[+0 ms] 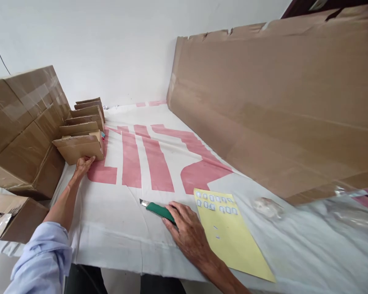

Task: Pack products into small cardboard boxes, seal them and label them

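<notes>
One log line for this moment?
left hand: touching front cardboard box | right hand: holding green knife, blade out | yellow sheet: near right hand

Counted: two hands (188,232), one knife (159,210), one yellow sheet (236,247), twelve labels (212,199) in two rows of six, about three small open boxes (78,150), one cardboard panel (270,98); stacked cartons (24,143), number unclear.

The person's bare right hand (190,232) hid the rear end of the green-handled utility knife (159,211). Cardboard walls concealed most insides of the row of small brown boxes (79,149). The left edge cut off the stacked brown taped cartons (21,122). Any marks on the tiny pale labels (211,199) were too small to read.
</notes>
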A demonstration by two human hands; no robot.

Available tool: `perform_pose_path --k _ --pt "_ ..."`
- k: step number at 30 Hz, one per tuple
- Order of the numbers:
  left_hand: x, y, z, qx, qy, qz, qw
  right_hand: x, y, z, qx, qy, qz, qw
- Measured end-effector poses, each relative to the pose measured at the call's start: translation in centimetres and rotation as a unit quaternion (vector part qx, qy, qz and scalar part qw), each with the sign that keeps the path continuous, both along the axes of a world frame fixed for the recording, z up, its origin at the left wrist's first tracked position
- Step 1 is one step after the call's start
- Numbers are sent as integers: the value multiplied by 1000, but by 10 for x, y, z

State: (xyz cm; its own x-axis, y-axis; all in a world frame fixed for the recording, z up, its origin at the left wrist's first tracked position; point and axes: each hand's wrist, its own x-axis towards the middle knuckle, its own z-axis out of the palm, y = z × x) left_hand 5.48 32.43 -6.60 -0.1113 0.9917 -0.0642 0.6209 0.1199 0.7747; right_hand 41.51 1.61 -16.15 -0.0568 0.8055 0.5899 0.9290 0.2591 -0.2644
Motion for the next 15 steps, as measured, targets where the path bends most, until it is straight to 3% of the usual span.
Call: perform_pose_path --k 8,15 --pt "17 51 16 -54 7 5 999 2 -1 -1 7 7 4 1000" --pt "37 85 21 -57 0 10 998 2 -1 -3 18 -3 2 1000"
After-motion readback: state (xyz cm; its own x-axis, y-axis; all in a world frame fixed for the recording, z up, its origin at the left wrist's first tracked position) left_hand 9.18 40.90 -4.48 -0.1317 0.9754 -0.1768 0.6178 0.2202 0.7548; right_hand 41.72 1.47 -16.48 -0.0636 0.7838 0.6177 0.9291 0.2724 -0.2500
